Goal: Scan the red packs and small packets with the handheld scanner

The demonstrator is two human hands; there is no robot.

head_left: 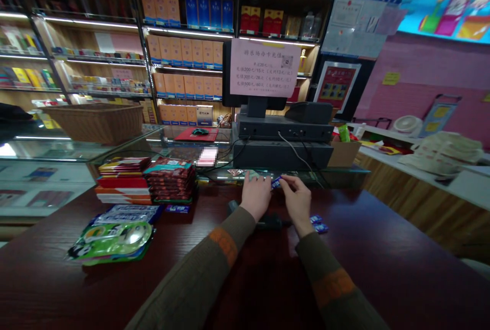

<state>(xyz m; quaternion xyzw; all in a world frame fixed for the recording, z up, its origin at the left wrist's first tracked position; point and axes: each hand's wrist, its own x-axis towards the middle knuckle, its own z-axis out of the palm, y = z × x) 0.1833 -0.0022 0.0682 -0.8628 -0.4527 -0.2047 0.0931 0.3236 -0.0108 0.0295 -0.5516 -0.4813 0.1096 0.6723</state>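
Note:
My left hand [255, 196] and my right hand [298, 198] are close together over the dark wooden counter [367, 269]. A small blue wrapped packet [276, 182] spans the gap between them. The right fingers pinch its right end, while the closed left fingers are at its left end and partly cover it. Near my right wrist lie two similar small blue packets [320, 228]. Under my hands sits a dark device [266, 222], mostly hidden by the wrists. One more blue-purple packet [177, 208] rests to the left, before the stacked snack packets.
Stacked brown snack packets [172, 179] stand beside a pile of red and orange packs [124, 182]. In front lie a blue-white pack [128, 214] and a green panda pack [115, 240]. The monitor with a paper sign [264, 69] rises behind; a wicker basket [97, 121] is left.

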